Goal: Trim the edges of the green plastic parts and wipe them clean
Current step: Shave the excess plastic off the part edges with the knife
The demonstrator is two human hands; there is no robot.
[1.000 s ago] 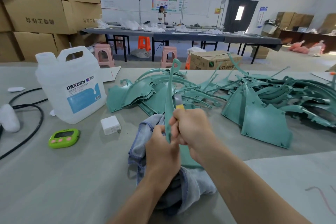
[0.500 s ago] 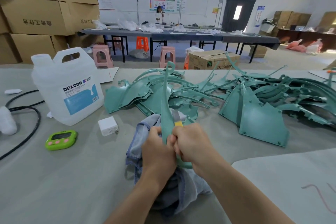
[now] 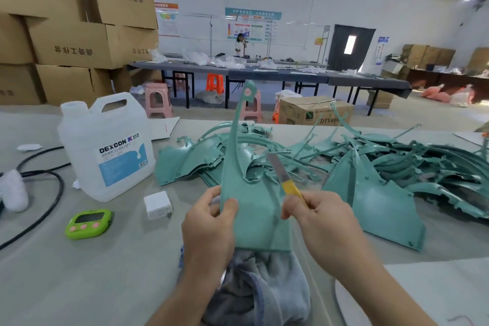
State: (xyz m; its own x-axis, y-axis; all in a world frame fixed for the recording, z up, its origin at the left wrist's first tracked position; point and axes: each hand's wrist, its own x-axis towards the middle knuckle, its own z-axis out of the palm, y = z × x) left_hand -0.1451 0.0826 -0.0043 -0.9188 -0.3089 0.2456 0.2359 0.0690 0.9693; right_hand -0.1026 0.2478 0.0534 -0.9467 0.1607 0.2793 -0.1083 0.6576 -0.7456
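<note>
Above a grey cloth [image 3: 264, 288] on the table [image 3: 79, 286], one green plastic part [image 3: 254, 219] stands upright, broad base low, eyelet tip high. Left hand [image 3: 209, 225] pinches its left edge, thumb on the face; right hand [image 3: 325, 222] grips a yellow-handled knife [image 3: 283, 177], blade angled up beside the right edge. Behind lies a pile of green parts [image 3: 370, 167]; to the left stand a white jug [image 3: 105, 148], a white charger [image 3: 157, 205] and a green timer [image 3: 88, 223].

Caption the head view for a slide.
Left hand holds a green plastic part upright while the right hand grips a yellow-handled knife.
</note>
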